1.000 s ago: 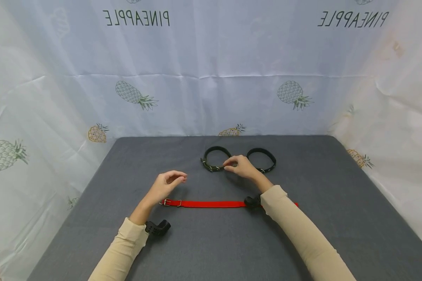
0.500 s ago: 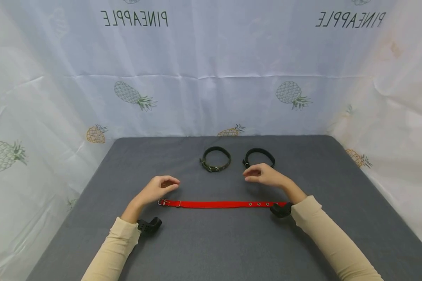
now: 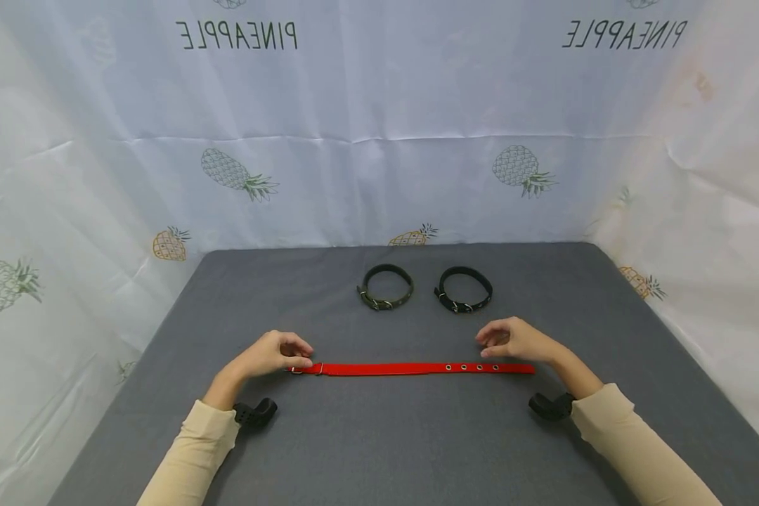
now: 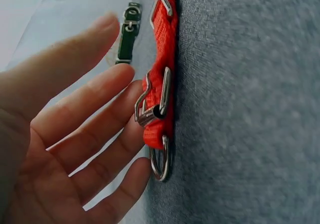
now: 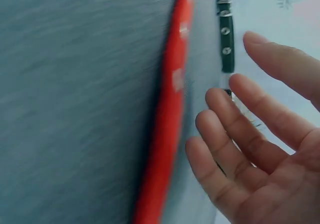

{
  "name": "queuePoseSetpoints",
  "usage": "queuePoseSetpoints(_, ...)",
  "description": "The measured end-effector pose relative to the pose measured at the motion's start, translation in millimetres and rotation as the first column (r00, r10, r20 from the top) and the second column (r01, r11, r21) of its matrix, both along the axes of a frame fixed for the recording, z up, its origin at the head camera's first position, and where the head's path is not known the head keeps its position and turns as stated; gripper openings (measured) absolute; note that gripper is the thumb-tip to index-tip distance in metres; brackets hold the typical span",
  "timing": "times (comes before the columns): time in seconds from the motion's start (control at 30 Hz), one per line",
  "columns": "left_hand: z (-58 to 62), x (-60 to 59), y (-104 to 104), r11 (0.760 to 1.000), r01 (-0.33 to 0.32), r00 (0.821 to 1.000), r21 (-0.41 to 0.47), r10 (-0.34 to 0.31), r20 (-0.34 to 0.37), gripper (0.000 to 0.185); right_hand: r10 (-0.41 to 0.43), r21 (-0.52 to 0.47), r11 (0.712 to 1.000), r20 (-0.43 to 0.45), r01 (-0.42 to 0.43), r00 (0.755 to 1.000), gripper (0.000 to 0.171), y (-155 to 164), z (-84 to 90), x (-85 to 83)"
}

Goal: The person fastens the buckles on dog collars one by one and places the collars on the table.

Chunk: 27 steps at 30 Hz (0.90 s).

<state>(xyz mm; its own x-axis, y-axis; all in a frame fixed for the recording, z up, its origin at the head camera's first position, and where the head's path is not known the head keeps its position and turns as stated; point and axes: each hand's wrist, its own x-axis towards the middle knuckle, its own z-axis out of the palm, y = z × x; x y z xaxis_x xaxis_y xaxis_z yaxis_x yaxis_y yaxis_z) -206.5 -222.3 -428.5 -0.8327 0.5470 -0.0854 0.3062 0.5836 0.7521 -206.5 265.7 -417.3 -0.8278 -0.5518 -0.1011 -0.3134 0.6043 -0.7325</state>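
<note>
1. Lying flat and straight on the grey desk (image 3: pixel 379 450) is a red collar (image 3: pixel 386 368). It runs from left to right, near the person.
2. At its left end is a metal buckle (image 4: pixel 155 104) with a ring below it.
3. At the right end of the red collar there are small holes in a row.
4. The left hand (image 3: pixel 268 353) is at the buckle end. From the head view its fingertips seem to touch the strap there. From the left wrist view the fingers (image 4: pixel 90 114) are straight and spread, right beside the buckle, and they are not pinching it.
5. The right hand (image 3: pixel 512 339) is close to the end with the holes, just on the far side of it. Its fingers (image 5: pixel 235 119) are loose and spread, and it holds nothing. Whether it touches the strap is hard to tell.
6. Farther away on the desk sit two dark collars, each closed into a loop. One is dark green (image 3: pixel 386 287) and the other is black (image 3: pixel 464 289). They lie side by side and do not touch.
7. Behind the desk hangs a white sheet (image 3: pixel 379 140) with pineapples drawn on it.
</note>
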Motion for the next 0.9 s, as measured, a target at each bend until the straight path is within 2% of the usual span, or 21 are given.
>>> queuePoseSetpoints(0.17,-5.0,1.0,-3.9,1.0,0.017,1.0,-0.023,-0.017,-0.025,0.033,-0.017,0.046,0.999,-0.022,0.018,1.0,0.035,10.5,-6.3,10.1)
queuePoseSetpoints(0.37,-9.2,-0.9,-5.6,0.997,0.043,0.997,-0.057,-0.046,-0.056,0.034,-0.008,0.042,0.999,-0.039,0.01,0.999,0.035,16.7,-11.8,15.8)
queuePoseSetpoints(0.7,-8.7,0.7,-3.2,0.998,0.03,0.994,-0.062,-0.036,-0.107,0.019,-0.008,0.07,0.998,-0.025,0.01,1.0,0.022,16.9,-12.5,13.8)
queuePoseSetpoints(0.9,-8.0,0.6,-2.3,0.998,0.021,0.994,-0.067,-0.028,-0.105,0.013,-0.006,0.078,0.997,-0.017,0.007,1.0,0.019,16.9,-12.8,11.9)
